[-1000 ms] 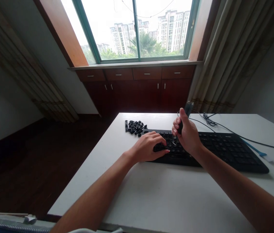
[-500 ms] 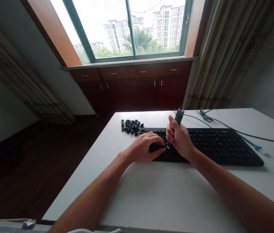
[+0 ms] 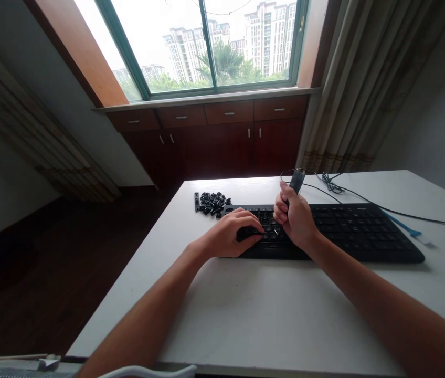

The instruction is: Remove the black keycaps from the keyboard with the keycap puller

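A black keyboard (image 3: 348, 231) lies across the white table, with keycaps off over part of its left side. My right hand (image 3: 299, 223) is closed in an upright fist, thumb on top, around the dark handle of a keycap puller (image 3: 297, 181). The puller's wire loops point down, just above the bared keys. My left hand (image 3: 234, 231) rests over the keyboard's left end. Its thumb and forefinger pinch a small dark piece, which looks like a keycap, left of the wire tips. The other fingers are partly hidden.
A pile of loose black keycaps (image 3: 213, 203) lies behind the keyboard's left end, beside a long keycap (image 3: 197, 201). A coiled black cable (image 3: 330, 182) runs along the back right. A blue brush (image 3: 411, 231) sticks out past the keyboard. Cabinets (image 3: 214, 149) stand beyond the white table (image 3: 222, 320).
My left hand has drawn a little left, away from the puller's wire tips. My right hand has tilted the puller slightly to the right. The view has shifted a little.
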Available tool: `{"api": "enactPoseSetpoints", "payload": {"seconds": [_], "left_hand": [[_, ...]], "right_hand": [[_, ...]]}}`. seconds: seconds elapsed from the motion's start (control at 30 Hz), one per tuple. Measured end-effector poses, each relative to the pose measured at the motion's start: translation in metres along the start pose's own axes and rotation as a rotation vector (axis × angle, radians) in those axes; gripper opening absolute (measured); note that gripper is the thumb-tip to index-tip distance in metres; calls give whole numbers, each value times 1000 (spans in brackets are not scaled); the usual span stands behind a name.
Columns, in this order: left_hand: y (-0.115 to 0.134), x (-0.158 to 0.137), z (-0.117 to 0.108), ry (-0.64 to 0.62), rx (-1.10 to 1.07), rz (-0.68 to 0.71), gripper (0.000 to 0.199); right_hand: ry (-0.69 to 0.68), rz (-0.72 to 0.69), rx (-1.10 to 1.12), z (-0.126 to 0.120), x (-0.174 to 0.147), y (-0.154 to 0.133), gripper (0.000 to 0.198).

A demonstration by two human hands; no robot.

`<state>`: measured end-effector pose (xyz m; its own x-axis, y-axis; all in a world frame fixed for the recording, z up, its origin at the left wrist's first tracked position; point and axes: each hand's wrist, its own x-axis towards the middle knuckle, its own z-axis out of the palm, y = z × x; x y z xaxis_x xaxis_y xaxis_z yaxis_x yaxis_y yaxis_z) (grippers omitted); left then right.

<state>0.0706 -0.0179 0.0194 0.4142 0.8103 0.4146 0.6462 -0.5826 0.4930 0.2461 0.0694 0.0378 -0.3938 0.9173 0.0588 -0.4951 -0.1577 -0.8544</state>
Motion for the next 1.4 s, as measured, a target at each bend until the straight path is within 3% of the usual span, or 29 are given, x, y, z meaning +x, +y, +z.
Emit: {"api": "enactPoseSetpoints", "payload": {"seconds": [0.17,0.53,1.4], "left_hand": [[1,0,-1,4,2,-7,10],[9,-1,-8,30,-127,-18,29],[13,0,-9,-45,-142,-30,28]], "right_hand": [[33,-12,15,-3,3,-5,47],[75,-14,1,-4,5,-6,44],[44,-9,-21,-4,2,-1,43]]}}
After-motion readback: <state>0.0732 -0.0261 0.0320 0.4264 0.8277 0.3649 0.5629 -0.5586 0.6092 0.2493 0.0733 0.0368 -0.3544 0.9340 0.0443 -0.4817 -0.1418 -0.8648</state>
